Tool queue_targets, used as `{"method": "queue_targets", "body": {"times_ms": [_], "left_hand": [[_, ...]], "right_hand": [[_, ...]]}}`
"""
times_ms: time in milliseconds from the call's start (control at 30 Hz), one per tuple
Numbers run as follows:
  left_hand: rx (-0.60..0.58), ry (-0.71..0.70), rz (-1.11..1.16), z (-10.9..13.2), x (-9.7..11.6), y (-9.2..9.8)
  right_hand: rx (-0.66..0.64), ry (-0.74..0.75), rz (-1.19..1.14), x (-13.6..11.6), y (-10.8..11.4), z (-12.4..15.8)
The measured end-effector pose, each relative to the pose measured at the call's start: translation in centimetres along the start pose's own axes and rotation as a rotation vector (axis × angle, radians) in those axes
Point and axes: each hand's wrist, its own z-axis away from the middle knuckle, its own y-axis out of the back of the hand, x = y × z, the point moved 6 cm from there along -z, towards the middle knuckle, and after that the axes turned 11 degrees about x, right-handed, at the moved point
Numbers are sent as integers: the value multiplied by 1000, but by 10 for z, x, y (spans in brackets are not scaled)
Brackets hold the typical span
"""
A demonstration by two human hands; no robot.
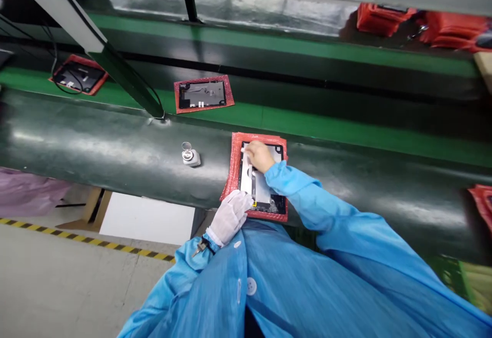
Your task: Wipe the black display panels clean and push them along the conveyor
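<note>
An opened tablet-like device (pixel 263 190), black-edged with a silvery inside, lies on red bubble wrap (pixel 279 217) at the bench's near edge. My left hand (pixel 231 216), in a white glove, rests its outstretched fingers on the device's lower left edge, beside a small yellow mark. Bare and pinched, my right hand (pixel 260 156) is over the device's upper left part. A small white piece (pixel 243 149) shows at its fingertips; its kind is too small to tell. The right hand covers part of the device's inside.
A small white container with a raised round lid (pixel 190 156) stands left on the dark bench (pixel 115 143). Similar devices (pixel 203 95) (pixel 79 75) lie on red wrap along the green strip. A slanted post (pixel 126 76) rises at left. Red wrapped stacks (pixel 453 29) sit on the far shelf.
</note>
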Motion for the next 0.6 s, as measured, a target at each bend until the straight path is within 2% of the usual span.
{"method": "queue_targets", "body": {"times_ms": [100, 233, 333, 500, 600], "left_hand": [[6, 82, 31, 4, -1, -6], [-6, 88, 25, 5, -4, -11], [-21, 59, -1, 3, -5, -11], [-17, 25, -69, -1, 0, -9], [-4, -1, -103, -2, 4, -7]], "right_hand": [[-61, 97, -29, -8, -5, 7], [-80, 112, 2, 6, 0, -11], [-160, 179, 15, 24, 14, -20], [-215, 220, 71, 56, 54, 0], [-221, 203, 99, 56, 57, 4]]}}
